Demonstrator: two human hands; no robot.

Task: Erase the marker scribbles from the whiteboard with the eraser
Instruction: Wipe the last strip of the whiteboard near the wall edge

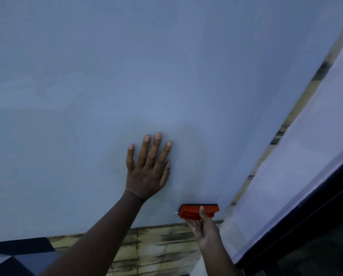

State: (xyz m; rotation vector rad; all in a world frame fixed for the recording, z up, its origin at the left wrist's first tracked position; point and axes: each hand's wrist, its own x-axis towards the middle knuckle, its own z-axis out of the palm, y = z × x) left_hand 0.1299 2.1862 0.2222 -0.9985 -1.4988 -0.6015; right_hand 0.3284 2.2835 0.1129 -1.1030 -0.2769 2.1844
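The whiteboard [127,76] fills most of the head view, pale grey-blue, with only faint smudges and no clear marker lines. My left hand [148,168] lies flat on it, fingers spread and straight. Low on the board, near its bottom right corner, an orange eraser [194,211] sits with its dark pad against the surface. My right hand [204,230] grips the eraser from below, thumb over its back.
A tan brick-patterned wall strip [158,248] runs under and along the right of the board. A white wall panel [298,166] and a dark frame [315,226] stand at right. Dark shapes [17,253] sit at bottom left.
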